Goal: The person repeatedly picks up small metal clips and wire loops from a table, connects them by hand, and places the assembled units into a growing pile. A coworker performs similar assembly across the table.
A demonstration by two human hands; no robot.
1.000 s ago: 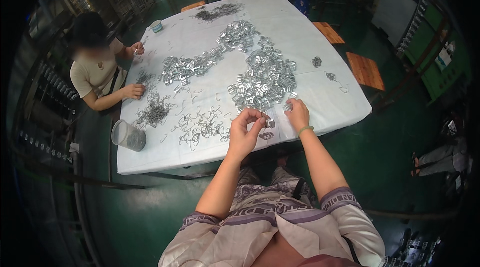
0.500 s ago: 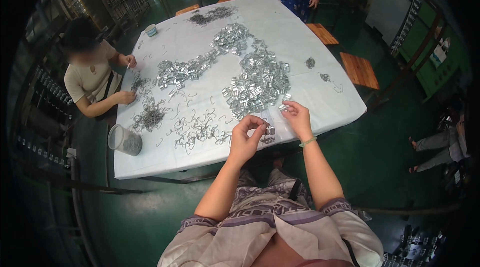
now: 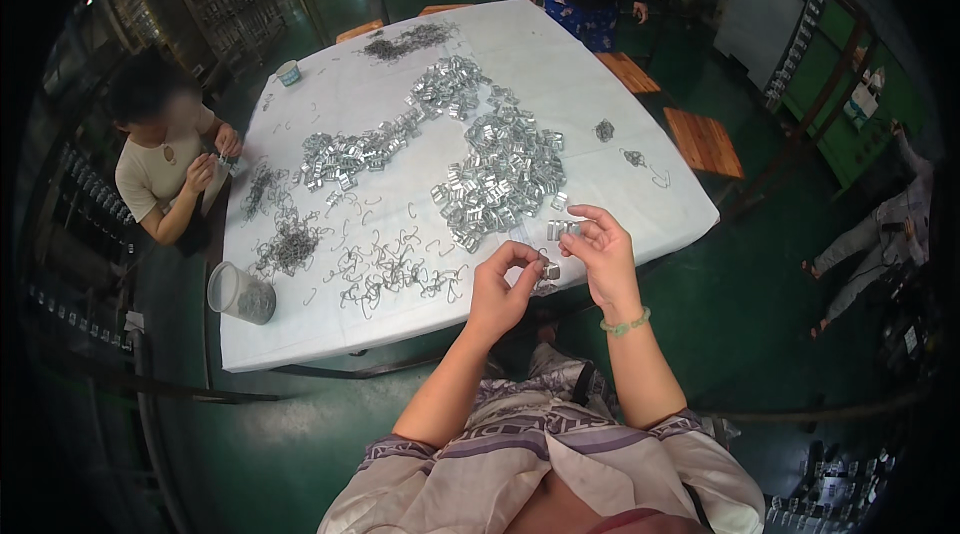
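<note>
My left hand (image 3: 502,292) is closed in a pinch near the table's front edge, thumb and forefinger on a small metal piece (image 3: 551,272). Thin wire shows by its fingertips, too small to make out fully. Just to the right and a little farther out, my right hand (image 3: 606,256) grips a shiny silver metal clip (image 3: 562,230) between thumb and fingers. Beyond both hands lies a large heap of similar silver clips (image 3: 505,174). Loose wire hooks (image 3: 385,269) are scattered to the left of my left hand.
A white-covered table (image 3: 620,204) spans the view. On its left stand a clear plastic tub (image 3: 240,294) and a dense hook pile (image 3: 288,244); a small cup (image 3: 288,74) is farther back. A co-worker (image 3: 165,159) handles parts at left. Wooden stools (image 3: 703,142) line the right side.
My right hand has taken a clip from beside the heap's near edge and drawn it closer to my left hand. The co-worker's hands have come together and lifted.
</note>
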